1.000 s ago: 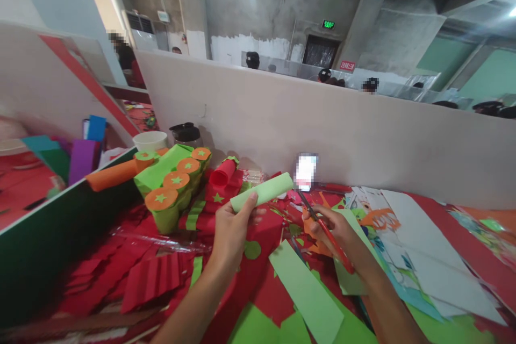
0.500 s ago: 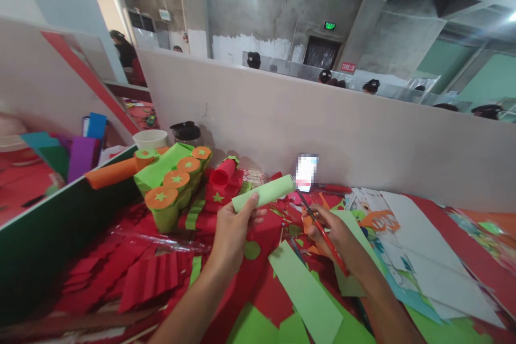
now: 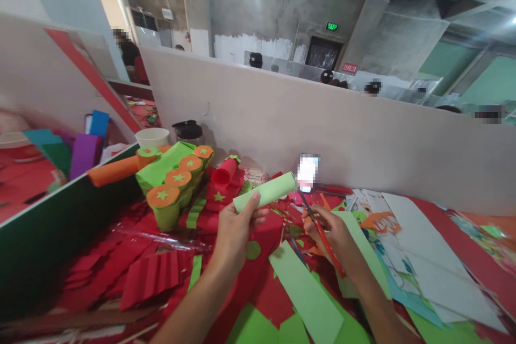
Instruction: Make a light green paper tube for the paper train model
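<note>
My left hand (image 3: pixel 238 220) is closed around a light green paper tube (image 3: pixel 268 192), thumb on top, holding it tilted up to the right above the red table. Closed on a slim red-handled tool (image 3: pixel 327 241) with a dark, narrow tip is my right hand (image 3: pixel 336 231); its exact kind cannot be told. That tip points up and left, near the tube's far end; whether they touch is unclear. A light green paper strip (image 3: pixel 306 290) lies below the hands. A lit phone (image 3: pixel 307 173) leans against the partition just beyond the tube.
Green paper cups with orange star-marked tops (image 3: pixel 163 196) stand left, beside an orange roll (image 3: pixel 115 170) and a red paper roll (image 3: pixel 224 171). Folded red papers (image 3: pixel 151 279) lie at front left, white sheets (image 3: pixel 431 247) at right. A pale partition (image 3: pixel 258 113) borders the back; people sit beyond.
Almost nothing differs. The whole view has shifted slightly to the right, and both hands keep the same hold on the paper tube and the red-handled tool.
</note>
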Tool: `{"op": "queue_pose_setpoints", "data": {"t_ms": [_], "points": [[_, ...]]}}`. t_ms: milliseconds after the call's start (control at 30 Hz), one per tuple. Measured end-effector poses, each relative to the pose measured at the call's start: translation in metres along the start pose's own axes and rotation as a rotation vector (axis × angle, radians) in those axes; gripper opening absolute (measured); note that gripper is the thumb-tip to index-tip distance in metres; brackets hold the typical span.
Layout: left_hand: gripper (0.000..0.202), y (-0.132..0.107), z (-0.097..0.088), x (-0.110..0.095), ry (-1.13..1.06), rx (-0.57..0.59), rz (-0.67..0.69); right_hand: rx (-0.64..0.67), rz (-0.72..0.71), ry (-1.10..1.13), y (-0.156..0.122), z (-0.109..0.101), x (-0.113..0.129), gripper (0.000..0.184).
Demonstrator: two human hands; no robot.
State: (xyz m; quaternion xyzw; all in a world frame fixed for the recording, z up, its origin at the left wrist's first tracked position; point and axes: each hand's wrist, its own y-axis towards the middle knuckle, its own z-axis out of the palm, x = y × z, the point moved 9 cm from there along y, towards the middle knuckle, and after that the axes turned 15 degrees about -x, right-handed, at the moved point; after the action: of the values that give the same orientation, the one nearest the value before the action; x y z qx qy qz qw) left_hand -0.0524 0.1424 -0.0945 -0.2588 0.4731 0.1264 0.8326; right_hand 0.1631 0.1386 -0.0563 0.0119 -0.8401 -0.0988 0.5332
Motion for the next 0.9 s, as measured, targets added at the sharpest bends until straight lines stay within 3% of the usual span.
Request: {"op": "queue_pose_setpoints", "data": {"t_ms": [233,600,900], "points": [[0.041,0.001,0.000,0.000,-0.035,0.004,0.007,0.013,0.155,0.091,-0.005,0.005,-0.007,0.044],[0.041,0.001,0.001,-0.005,-0.036,-0.005,0.041,0.008,0.171,0.133,-0.003,0.007,-0.009,0.042],[0.037,0.003,0.003,-0.016,0.058,0.055,0.180,0.084,0.159,0.162,-0.007,0.011,-0.002,0.049]]}}
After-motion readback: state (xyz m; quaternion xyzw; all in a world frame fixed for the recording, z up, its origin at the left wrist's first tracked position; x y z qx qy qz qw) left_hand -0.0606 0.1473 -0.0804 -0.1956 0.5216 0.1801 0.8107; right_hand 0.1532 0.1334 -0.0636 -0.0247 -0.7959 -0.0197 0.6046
